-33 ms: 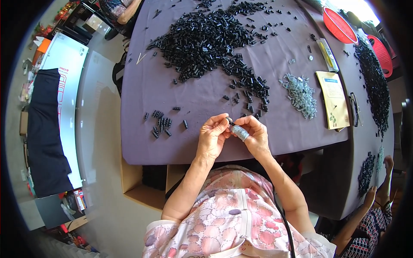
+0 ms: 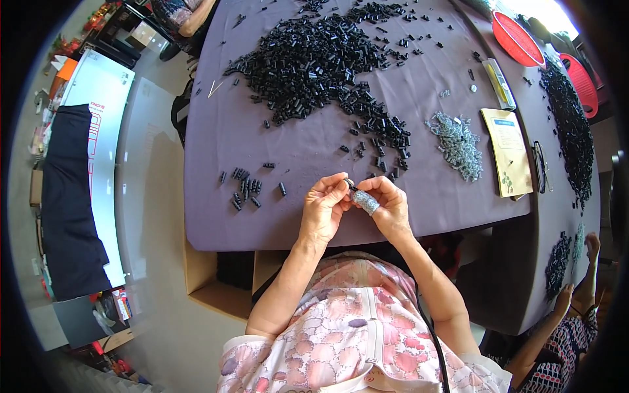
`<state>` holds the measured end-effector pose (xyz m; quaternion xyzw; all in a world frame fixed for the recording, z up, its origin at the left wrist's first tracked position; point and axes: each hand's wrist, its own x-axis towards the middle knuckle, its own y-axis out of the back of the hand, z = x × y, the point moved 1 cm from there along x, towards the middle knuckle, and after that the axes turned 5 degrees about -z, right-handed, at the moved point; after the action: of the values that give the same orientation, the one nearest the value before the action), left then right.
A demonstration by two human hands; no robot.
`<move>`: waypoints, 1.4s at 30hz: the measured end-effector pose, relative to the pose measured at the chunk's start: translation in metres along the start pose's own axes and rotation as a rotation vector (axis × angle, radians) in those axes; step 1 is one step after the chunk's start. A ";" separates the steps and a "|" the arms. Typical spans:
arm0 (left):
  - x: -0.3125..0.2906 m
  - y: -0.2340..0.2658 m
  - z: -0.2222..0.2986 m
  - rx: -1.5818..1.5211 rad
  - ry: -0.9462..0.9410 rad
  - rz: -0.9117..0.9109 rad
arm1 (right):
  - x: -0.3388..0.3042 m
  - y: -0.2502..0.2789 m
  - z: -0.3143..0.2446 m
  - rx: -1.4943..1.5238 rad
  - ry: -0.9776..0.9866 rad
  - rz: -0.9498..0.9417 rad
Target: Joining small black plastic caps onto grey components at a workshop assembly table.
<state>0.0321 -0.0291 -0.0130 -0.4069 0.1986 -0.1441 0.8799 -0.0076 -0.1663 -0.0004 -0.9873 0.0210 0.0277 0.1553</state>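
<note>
My left hand [image 2: 323,204] pinches a small black piece [image 2: 351,185] between thumb and fingertips, just past the table's near edge. My right hand [image 2: 389,208] is closed against the same piece, its fingertips meeting the left ones. A silvery-grey sparkling wrap [image 2: 365,202] covers one digit of the right hand, apparently the thumb. The fingers hide most of the piece. Left of my hands lies a small group of short black ribbed cylinders [image 2: 246,186]. Beyond them spreads a large heap of black plastic parts [image 2: 311,65]. Small clear-grey parts [image 2: 457,145] are piled to the right.
A purple-grey cloth [image 2: 295,141] covers the table. At right lie a yellow booklet [image 2: 503,154], eyeglasses [image 2: 541,167] and a yellow-and-white packet [image 2: 498,84]. Red baskets [image 2: 517,39] stand farther back. A co-worker's hands [image 2: 565,298] are beside black and clear piles at the far right.
My hands and the black piece look the same. At the far right, the co-worker's upper hand has shifted very slightly.
</note>
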 end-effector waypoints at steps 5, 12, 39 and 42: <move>0.000 -0.004 0.001 0.027 -0.002 0.007 | -0.001 0.000 0.001 -0.014 0.020 0.021; -0.001 -0.005 0.001 0.027 -0.009 -0.013 | -0.002 0.000 -0.001 -0.019 0.011 0.031; -0.002 -0.007 -0.002 0.097 -0.039 0.032 | 0.001 -0.003 -0.005 -0.395 0.189 0.054; -0.001 -0.003 -0.003 0.074 -0.028 0.033 | 0.001 -0.003 -0.008 -0.561 0.256 0.050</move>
<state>0.0298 -0.0325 -0.0118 -0.3729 0.1873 -0.1312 0.8993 -0.0063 -0.1663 0.0084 -0.9862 0.0561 -0.0884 -0.1278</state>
